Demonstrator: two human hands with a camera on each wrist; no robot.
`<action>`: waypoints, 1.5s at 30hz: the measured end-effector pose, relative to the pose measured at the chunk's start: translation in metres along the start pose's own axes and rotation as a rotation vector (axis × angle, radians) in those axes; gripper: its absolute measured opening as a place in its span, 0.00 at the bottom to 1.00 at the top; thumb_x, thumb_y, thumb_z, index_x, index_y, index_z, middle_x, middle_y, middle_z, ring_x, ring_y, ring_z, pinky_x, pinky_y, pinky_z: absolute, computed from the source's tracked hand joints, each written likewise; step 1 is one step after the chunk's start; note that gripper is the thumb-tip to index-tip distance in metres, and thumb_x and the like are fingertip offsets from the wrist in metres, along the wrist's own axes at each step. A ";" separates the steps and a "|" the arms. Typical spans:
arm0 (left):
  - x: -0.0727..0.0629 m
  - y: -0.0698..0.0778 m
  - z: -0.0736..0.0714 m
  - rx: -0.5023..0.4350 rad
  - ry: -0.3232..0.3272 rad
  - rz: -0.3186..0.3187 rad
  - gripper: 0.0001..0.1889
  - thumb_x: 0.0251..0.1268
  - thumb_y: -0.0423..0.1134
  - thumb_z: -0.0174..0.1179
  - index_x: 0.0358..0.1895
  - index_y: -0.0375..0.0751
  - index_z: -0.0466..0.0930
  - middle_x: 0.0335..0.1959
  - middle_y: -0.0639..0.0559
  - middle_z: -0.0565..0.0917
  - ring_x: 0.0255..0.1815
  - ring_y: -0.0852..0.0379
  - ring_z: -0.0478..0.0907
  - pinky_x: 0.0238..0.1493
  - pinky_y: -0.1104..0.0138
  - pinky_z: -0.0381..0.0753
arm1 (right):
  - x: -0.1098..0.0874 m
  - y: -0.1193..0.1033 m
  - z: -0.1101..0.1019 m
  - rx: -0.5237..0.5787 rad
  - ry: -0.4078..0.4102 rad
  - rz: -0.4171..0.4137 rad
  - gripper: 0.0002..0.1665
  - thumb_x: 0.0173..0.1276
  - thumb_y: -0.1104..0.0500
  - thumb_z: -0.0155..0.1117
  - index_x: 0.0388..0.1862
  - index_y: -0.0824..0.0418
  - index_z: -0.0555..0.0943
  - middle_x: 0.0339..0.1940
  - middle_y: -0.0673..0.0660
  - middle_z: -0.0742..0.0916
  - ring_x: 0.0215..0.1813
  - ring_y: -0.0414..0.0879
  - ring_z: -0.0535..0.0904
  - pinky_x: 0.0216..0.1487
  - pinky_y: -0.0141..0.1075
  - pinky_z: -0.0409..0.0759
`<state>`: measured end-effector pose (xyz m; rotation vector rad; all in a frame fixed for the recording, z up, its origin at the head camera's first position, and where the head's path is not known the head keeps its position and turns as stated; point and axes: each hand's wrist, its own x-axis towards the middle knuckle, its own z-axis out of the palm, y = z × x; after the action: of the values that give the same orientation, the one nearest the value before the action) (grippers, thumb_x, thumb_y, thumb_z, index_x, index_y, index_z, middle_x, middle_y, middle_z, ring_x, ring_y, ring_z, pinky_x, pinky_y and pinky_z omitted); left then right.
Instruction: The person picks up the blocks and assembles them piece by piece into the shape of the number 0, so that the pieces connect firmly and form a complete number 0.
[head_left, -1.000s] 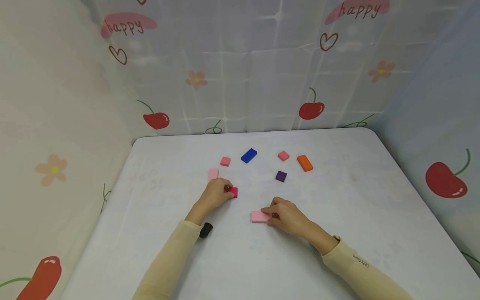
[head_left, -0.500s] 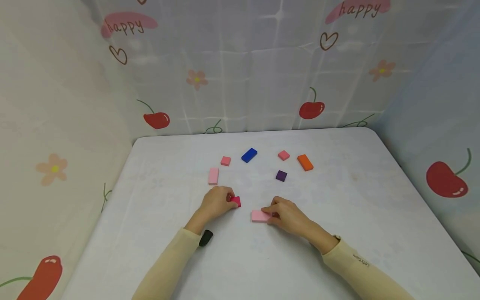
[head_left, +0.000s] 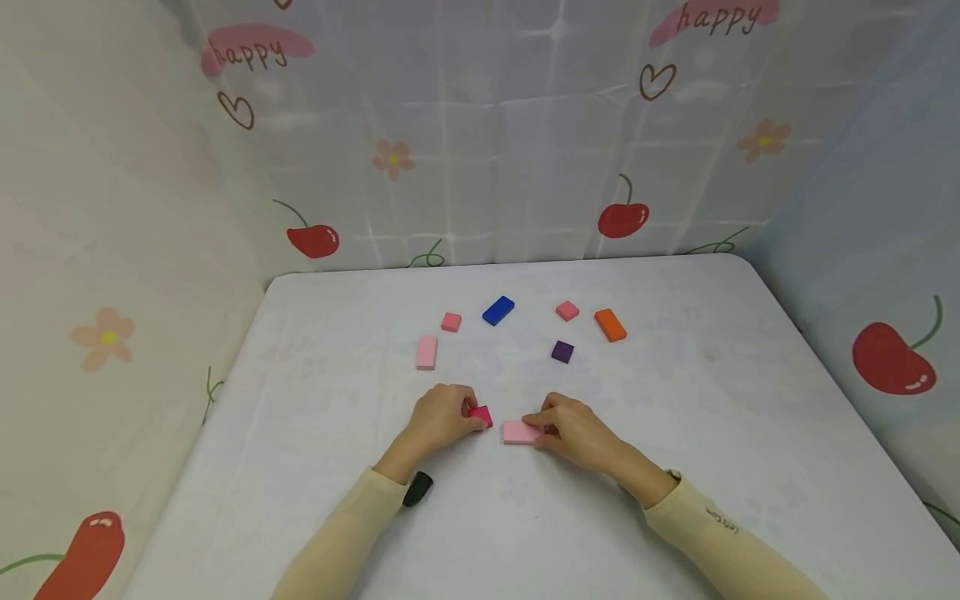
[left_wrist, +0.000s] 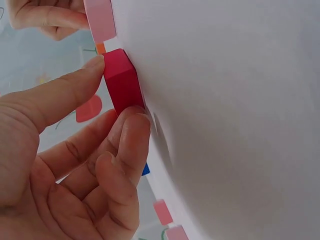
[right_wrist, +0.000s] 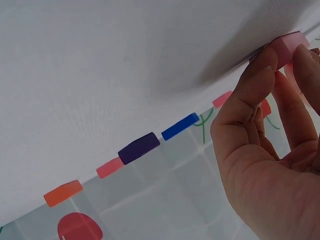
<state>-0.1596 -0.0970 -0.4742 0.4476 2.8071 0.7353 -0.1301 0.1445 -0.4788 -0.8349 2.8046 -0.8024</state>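
My left hand (head_left: 440,418) pinches a small crimson block (head_left: 482,416) between thumb and fingers, just left of the light pink block. In the left wrist view the crimson block (left_wrist: 121,80) is held close over the white surface, its near end tilted. My right hand (head_left: 576,433) grips the right end of a flat, oblong light pink block (head_left: 519,432) that lies on the table. Seen from the right wrist, thumb and fingertips press the sides of that pink block (right_wrist: 288,48). A narrow gap separates the two held blocks in the head view.
Beyond the hands on the white table (head_left: 675,467) lie a second light pink block (head_left: 426,352), two small coral blocks, one at left (head_left: 451,322) and one at right (head_left: 567,311), a blue block (head_left: 498,311), an orange block (head_left: 611,325) and a dark purple block (head_left: 562,352). Printed curtains surround the table.
My left hand has brought the crimson block nearer and to the right, up beside the light pink block, uncovering the other pink block behind. The right hand has stayed in place.
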 end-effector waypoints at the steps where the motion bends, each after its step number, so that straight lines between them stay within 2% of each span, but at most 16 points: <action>1: 0.000 0.001 0.000 -0.001 -0.003 0.001 0.12 0.54 0.45 0.72 0.35 0.42 0.84 0.24 0.55 0.79 0.28 0.59 0.72 0.31 0.69 0.72 | 0.000 0.000 0.000 -0.002 0.000 0.000 0.22 0.56 0.60 0.76 0.52 0.60 0.86 0.30 0.49 0.77 0.31 0.37 0.67 0.30 0.26 0.68; 18: 0.003 0.007 0.009 0.020 0.003 0.048 0.12 0.54 0.46 0.73 0.33 0.44 0.83 0.21 0.57 0.77 0.25 0.60 0.70 0.27 0.69 0.69 | 0.001 0.000 -0.001 0.001 -0.004 -0.002 0.22 0.56 0.60 0.76 0.52 0.61 0.86 0.29 0.50 0.78 0.30 0.37 0.67 0.29 0.26 0.68; 30: 0.003 0.009 0.010 0.039 0.014 0.048 0.12 0.54 0.46 0.73 0.34 0.43 0.83 0.20 0.57 0.76 0.26 0.59 0.70 0.27 0.69 0.68 | 0.000 0.001 0.000 -0.004 0.002 -0.020 0.22 0.56 0.61 0.76 0.51 0.61 0.86 0.29 0.50 0.78 0.30 0.36 0.67 0.29 0.25 0.68; 45: 0.003 0.010 0.011 0.052 0.018 0.061 0.12 0.54 0.46 0.72 0.35 0.43 0.83 0.19 0.57 0.75 0.24 0.60 0.69 0.26 0.70 0.67 | 0.000 0.001 0.000 -0.004 0.001 -0.004 0.22 0.56 0.62 0.75 0.52 0.61 0.86 0.29 0.50 0.78 0.30 0.37 0.67 0.29 0.26 0.67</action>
<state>-0.1572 -0.0828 -0.4786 0.5398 2.8463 0.6826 -0.1304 0.1447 -0.4794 -0.8412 2.8077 -0.7982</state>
